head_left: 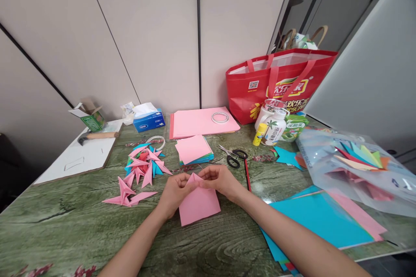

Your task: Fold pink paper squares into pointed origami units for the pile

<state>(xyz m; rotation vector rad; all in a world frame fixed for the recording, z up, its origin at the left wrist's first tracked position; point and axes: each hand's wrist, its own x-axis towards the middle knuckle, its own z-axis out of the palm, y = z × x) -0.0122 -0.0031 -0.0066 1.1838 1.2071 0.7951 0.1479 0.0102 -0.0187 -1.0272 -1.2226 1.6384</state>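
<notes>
A pink sheet of paper (199, 207), creased to a peak at its far end, is held between my two hands above the table. My left hand (177, 190) pinches its left upper edge with thumb and fingers. On the other side my right hand (222, 181) grips the upper right edge, thumb on top near the peak. Just beyond my hands lies a stack of square coloured paper (191, 149), pink on top. To the left sits a pile of folded paper pieces (146, 164) in pink, blue and red. Black-handled scissors (234, 156) rest to the right of the stack.
Larger pink sheets (198, 123) carry a tape roll (220, 117). At right are a glue stick (259, 134), a white bottle (275, 127), a red bag (247, 95), blue sheets (318, 216) and a plastic bag (325, 173). A hammer (97, 136) lies on a white board (74, 160) at left.
</notes>
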